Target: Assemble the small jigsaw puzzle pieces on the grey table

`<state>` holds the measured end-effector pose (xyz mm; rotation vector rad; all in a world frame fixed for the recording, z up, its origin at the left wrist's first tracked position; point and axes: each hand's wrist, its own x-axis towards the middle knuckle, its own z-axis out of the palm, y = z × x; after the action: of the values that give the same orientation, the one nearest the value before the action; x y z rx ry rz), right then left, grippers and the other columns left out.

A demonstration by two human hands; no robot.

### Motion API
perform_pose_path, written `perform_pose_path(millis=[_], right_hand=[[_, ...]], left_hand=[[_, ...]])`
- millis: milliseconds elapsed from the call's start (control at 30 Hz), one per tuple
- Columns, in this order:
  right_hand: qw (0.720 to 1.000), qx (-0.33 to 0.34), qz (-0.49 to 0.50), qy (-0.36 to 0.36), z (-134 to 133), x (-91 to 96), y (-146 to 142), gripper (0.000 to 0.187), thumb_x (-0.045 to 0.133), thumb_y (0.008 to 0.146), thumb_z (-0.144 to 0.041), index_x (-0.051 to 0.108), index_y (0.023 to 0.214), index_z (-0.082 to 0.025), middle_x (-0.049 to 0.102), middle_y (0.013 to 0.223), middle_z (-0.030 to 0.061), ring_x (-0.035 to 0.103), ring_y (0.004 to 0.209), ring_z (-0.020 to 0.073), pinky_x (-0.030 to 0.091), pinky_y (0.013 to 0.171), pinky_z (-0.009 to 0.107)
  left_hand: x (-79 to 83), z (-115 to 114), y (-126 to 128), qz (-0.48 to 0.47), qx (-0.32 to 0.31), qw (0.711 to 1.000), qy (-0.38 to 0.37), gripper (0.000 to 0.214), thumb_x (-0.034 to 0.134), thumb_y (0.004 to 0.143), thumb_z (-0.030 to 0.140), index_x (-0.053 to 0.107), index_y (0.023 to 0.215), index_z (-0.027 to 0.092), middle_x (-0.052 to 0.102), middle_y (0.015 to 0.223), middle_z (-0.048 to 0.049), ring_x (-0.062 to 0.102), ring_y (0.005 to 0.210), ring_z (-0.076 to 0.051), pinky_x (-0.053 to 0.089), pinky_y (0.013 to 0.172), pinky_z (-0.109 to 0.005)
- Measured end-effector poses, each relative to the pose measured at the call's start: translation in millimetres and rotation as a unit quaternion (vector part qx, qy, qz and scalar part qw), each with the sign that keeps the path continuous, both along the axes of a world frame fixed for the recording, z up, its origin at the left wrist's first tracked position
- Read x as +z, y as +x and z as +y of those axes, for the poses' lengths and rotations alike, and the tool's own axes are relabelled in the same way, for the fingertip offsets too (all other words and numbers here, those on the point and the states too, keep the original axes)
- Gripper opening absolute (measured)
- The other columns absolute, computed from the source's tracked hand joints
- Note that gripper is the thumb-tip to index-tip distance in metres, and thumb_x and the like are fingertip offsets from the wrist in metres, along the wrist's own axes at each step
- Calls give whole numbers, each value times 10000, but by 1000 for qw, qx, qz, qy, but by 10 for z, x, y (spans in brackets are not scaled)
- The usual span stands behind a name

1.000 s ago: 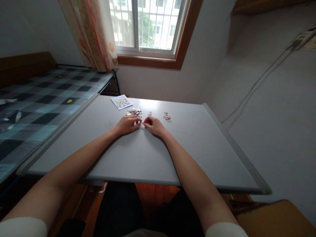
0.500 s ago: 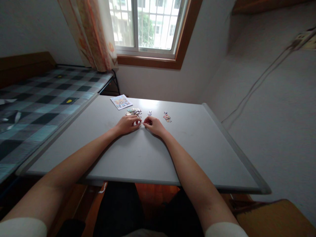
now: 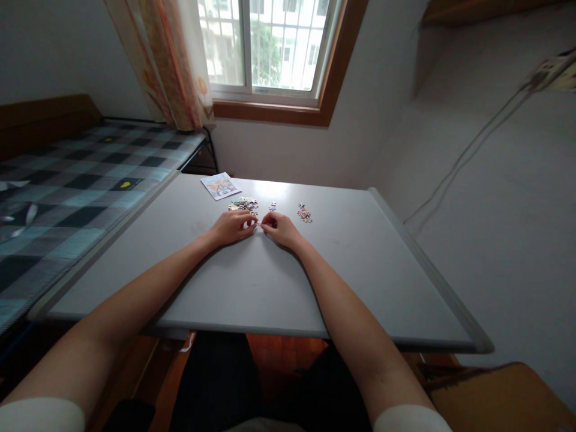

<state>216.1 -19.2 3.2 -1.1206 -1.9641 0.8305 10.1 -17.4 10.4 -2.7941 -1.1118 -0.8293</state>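
Note:
My left hand (image 3: 234, 227) and my right hand (image 3: 279, 228) meet fingertip to fingertip over the middle of the table. Both are closed in a pinch on small jigsaw puzzle pieces (image 3: 258, 224), mostly covered by the fingers. Just beyond my left hand lies a heap of loose puzzle pieces (image 3: 244, 204). A small joined-looking group of pieces (image 3: 272, 206) sits beyond my right hand. Farther right is another cluster of coloured pieces (image 3: 305, 213). A square picture card (image 3: 221, 186) lies flat behind the heap.
The grey-white table (image 3: 252, 288) has raised edges at left and right. A bed with a checked cover (image 3: 148, 159) stands along its left side. A window (image 3: 270, 48) with a curtain (image 3: 166, 66) is ahead. A wooden seat (image 3: 504, 399) is at lower right.

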Motion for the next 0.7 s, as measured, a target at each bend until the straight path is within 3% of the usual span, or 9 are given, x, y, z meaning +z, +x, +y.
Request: perform_pose_path(millis=[700], right_hand=[[1000, -2, -7, 3, 7, -3, -2, 57, 618, 776, -197, 639, 804, -152, 609, 701, -8, 534, 658, 108, 417, 656, 240]], left_hand=[[-22, 23, -2, -4, -6, 1000, 13, 234, 531, 896, 329, 711, 918, 180, 656, 758, -20, 540, 597, -110, 404, 589, -225]])
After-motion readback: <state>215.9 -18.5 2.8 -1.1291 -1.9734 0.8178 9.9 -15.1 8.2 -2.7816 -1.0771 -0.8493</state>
